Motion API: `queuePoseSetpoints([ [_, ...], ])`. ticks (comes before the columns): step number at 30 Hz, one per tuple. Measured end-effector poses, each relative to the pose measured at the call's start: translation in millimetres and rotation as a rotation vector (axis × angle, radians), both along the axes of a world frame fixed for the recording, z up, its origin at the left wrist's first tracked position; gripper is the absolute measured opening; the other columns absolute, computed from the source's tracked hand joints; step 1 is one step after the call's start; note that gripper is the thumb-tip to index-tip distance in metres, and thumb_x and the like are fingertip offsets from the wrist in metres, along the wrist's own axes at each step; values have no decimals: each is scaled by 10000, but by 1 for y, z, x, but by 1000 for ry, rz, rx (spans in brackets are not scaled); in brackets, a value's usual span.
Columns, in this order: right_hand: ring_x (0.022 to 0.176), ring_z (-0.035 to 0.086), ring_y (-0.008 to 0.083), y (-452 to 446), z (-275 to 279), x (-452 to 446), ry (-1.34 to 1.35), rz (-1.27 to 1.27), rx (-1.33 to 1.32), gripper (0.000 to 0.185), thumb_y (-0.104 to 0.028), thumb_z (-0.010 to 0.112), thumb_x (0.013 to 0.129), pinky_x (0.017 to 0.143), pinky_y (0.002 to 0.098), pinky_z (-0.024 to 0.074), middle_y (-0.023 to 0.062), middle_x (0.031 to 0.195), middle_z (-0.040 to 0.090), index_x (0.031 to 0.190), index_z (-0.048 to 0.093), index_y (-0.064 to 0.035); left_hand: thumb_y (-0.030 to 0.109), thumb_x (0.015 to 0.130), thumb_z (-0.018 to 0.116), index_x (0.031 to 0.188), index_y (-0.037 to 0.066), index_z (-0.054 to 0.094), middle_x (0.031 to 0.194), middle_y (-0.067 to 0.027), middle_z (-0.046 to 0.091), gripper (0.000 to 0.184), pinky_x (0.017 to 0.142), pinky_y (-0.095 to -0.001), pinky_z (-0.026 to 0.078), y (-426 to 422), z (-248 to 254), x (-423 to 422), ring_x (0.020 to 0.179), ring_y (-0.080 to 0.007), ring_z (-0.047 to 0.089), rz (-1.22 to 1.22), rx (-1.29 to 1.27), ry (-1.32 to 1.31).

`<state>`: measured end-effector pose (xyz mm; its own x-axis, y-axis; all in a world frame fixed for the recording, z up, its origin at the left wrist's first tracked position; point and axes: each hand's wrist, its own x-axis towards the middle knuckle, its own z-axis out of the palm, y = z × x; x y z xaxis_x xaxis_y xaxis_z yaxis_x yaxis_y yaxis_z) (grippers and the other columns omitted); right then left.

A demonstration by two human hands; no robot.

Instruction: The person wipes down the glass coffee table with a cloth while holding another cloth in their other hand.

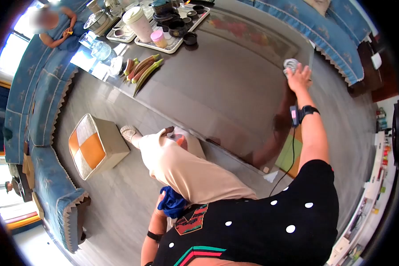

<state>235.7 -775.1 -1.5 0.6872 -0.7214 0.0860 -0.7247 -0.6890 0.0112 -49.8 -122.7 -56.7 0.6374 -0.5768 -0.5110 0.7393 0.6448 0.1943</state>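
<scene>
My left hand, low beside my thigh, is closed around a crumpled dark blue cloth. My right arm is stretched out to the far right corner of the glossy dark table. There my right hand has its fingers at a small round silvery-grey object; its exact kind is too small to make out. The fingers seem to grip its near side, partly covering it. A wristband and a small device with a black cable are on that forearm.
Okra-like red and green pods lie at the table's left edge, near a glass pitcher. Trays hold a white tumbler, a pink-lidded jar and dark cups. A checkered stool stands on the floor. A person sits on the blue sofa.
</scene>
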Motion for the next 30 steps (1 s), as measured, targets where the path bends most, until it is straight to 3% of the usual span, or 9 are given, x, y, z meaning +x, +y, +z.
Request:
queuePoseSetpoints([
  [6,1317,315,316,-43,5,69,-77,-225,36,686,-519,447,918,1022,515,345,139,1428,342,1383,370,-21,460,859,575,1280,-29,448,1204,-205,575,657,982,-492,449,-1,4,-5,1086,-358,583,32,157,107],
  [11,1212,459,333,-25,-15,161,-182,14,22,580,-478,523,892,976,448,414,184,1287,499,1226,529,-4,465,850,585,1225,-56,479,1131,-239,602,651,961,-506,459,1,8,-7,1034,-391,604,85,206,124],
  [13,1167,501,337,13,-19,199,-225,132,-58,554,-463,533,887,959,435,427,187,1233,542,1209,537,-13,542,902,455,1345,-22,391,1255,-236,538,720,964,-525,451,6,6,-6,1091,-400,569,-61,256,-50],
  [15,1214,454,327,59,-12,225,-203,265,-63,559,-448,519,897,971,457,404,184,1285,498,1253,503,-17,490,843,591,1195,-64,490,1107,-259,603,664,948,-520,463,-2,17,-1,1025,-415,602,21,301,60],
  [17,1320,337,325,86,-25,255,-184,395,-100,592,-444,474,919,1041,496,328,168,1412,381,1346,421,-37,544,898,457,1344,-30,387,1263,-250,525,730,957,-532,455,9,-6,-13,1089,-410,568,-4,19,-50],
  [21,1422,148,302,151,-12,267,-114,517,74,645,-434,404,948,1121,540,177,106,1546,166,1465,229,-89,545,903,439,1352,-25,377,1262,-251,525,729,952,-579,438,6,-3,-14,1102,-442,549,26,116,-65],
  [24,1421,161,293,173,-12,259,-123,654,92,638,-428,416,947,1123,519,190,107,1543,174,1460,241,-92,562,898,424,1365,-13,363,1277,-254,510,744,938,-622,423,20,-28,-24,1115,-475,525,-25,229,-51],
  [26,1418,172,289,183,-13,246,-117,743,94,637,-429,421,944,1123,506,200,110,1541,180,1457,253,-90,580,888,422,1378,7,354,1294,-261,492,757,924,-637,423,21,-33,-25,1107,-494,520,60,-68,61],
  [30,1411,200,285,211,-11,179,-122,943,104,619,-416,417,946,1120,487,228,114,1527,224,1447,281,-78,591,878,432,1389,33,352,1305,-261,481,761,915,-628,435,18,-37,-23,1095,-494,528,50,-124,-38],
])
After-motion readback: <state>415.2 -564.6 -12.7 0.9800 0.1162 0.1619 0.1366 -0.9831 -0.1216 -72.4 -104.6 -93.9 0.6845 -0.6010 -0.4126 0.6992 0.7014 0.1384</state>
